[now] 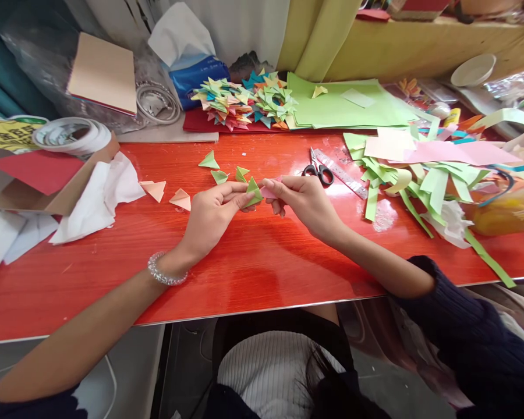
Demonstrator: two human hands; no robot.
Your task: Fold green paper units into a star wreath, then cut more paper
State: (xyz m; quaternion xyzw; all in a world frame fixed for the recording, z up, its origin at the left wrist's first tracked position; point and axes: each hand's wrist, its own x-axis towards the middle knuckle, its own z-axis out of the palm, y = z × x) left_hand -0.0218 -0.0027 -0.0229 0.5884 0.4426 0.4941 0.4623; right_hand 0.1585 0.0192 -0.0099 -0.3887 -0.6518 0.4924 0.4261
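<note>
My left hand (213, 218) pinches a folded green paper piece (254, 193) between thumb and fingers above the red table. Close against it, my right hand (303, 203) grips a small pink paper piece (271, 187); the two pieces meet or nearly meet, and the fingers hide part of both. Beyond my left hand lie loose green folded pieces (209, 160), and two peach folded pieces (180, 199) rest to its left.
Black-handled scissors (318, 170) and a clear ruler (341, 174) lie beyond my right hand. Paper strips (436, 186) heap at the right. Spiky paper models (227, 103) and green sheets (349, 105) line the back. A cardboard box (52, 195) and crumpled tissue (98, 201) are left.
</note>
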